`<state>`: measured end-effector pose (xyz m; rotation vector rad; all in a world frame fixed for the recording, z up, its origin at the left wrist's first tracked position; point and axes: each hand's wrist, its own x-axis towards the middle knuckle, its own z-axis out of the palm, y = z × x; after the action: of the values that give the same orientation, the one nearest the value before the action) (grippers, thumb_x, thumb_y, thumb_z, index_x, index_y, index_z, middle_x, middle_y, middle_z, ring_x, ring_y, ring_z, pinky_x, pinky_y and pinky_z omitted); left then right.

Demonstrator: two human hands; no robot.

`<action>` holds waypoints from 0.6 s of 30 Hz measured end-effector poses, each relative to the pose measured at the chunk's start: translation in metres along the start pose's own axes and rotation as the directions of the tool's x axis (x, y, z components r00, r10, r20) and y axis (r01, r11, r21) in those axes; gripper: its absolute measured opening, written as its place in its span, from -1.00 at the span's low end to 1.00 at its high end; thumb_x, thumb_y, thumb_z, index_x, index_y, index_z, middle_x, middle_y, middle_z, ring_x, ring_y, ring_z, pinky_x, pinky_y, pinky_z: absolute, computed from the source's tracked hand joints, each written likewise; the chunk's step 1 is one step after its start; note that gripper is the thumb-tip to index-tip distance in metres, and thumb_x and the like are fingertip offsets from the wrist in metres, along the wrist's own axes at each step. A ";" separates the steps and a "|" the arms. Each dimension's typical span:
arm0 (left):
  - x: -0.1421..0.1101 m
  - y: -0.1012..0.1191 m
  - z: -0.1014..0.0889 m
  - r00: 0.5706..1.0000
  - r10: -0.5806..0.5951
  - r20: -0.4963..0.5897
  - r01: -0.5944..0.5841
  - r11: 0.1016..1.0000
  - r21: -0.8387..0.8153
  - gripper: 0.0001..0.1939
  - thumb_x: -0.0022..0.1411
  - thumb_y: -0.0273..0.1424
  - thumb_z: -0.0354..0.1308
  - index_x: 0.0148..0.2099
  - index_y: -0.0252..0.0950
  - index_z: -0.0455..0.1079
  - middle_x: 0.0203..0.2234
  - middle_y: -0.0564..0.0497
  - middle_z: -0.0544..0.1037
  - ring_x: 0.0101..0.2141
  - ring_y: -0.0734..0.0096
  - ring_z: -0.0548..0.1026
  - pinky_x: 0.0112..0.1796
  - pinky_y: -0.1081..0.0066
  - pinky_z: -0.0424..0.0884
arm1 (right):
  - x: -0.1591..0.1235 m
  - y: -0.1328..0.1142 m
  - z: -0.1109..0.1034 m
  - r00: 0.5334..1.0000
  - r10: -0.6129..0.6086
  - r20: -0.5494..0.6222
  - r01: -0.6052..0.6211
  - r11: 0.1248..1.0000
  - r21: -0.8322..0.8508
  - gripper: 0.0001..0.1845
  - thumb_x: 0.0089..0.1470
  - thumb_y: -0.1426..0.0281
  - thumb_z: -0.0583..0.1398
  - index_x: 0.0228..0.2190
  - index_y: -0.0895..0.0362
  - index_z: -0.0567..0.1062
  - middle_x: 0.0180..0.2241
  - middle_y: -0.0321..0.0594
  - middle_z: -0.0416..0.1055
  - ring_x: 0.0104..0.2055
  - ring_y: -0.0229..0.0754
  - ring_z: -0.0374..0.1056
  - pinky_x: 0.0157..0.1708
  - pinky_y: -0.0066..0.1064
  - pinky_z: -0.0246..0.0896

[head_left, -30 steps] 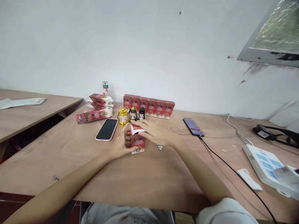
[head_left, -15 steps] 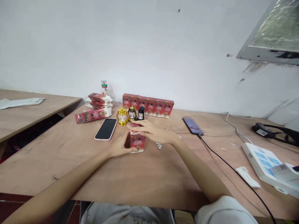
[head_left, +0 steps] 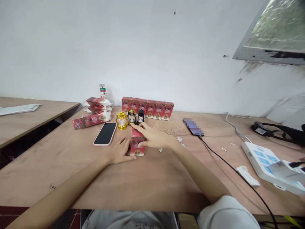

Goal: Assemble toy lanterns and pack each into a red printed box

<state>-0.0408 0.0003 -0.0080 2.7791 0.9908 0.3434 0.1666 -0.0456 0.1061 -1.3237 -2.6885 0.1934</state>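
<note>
One red box (head_left: pixel 137 150), blurred lettering (head_left: pixel 135 146), right hand (head_left: pixel 154 136) atop

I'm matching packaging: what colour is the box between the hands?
The box is mostly red with a pale lower edge; head view.

On the near side of the left grip (head_left: pixel 118 152) and the right grip (head_left: pixel 154 136), a wide bare stretch of bench (head_left: pixel 147 187) is left open for passage; between the grips, the way is blocked by an upright red box (head_left: pixel 137 151); beyond them, passage is barred by three small lanterns (head_left: pixel 132 117), backed by a row of boxes (head_left: pixel 151 109); just beyond the left grip, room is taken by a pale-edged phone (head_left: pixel 105 134); rightward of the right grip, the surface is cluttered by thin sticks (head_left: pixel 172 130) and a dark phone (head_left: pixel 194 128).
</note>
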 end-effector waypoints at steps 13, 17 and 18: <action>0.000 0.012 -0.015 0.990 0.012 0.143 -0.011 1.000 -0.005 -0.31 0.22 0.03 -0.08 0.25 -0.26 0.02 0.26 -0.21 0.05 0.26 0.07 -0.02 0.19 -0.11 -0.20 | -0.051 0.099 -0.055 0.510 0.330 -0.795 -0.544 0.839 0.000 -0.42 -0.03 0.51 0.07 0.06 0.05 0.15 0.04 0.02 0.07 -0.11 0.06 0.29 -0.23 -0.09 0.30; 0.000 0.011 -0.015 0.991 0.023 0.130 -0.023 1.000 -0.005 -0.31 0.21 0.05 -0.09 0.25 -0.23 0.02 0.26 -0.19 0.06 0.26 0.09 -0.01 0.19 -0.10 -0.19 | -0.043 0.130 -0.041 0.196 0.418 -0.887 -0.601 0.766 0.228 -0.32 -0.06 0.56 0.04 0.12 0.02 0.05 0.13 0.05 -0.16 0.12 0.17 0.10 -0.12 -0.03 0.25; 0.000 0.010 -0.014 0.991 0.024 0.128 -0.024 1.000 -0.001 -0.31 0.21 0.05 -0.09 0.26 -0.22 0.02 0.26 -0.18 0.06 0.26 0.09 -0.01 0.19 -0.10 -0.19 | -0.041 0.136 -0.036 0.154 0.437 -0.886 -0.594 0.758 0.270 -0.31 -0.06 0.56 0.04 0.12 0.01 0.04 0.15 0.06 -0.21 0.17 0.19 0.04 -0.09 -0.02 0.23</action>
<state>-0.0384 -0.0063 0.0081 2.7753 0.9275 0.1651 0.3030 0.0062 0.1146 -1.6429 -1.1928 -0.5692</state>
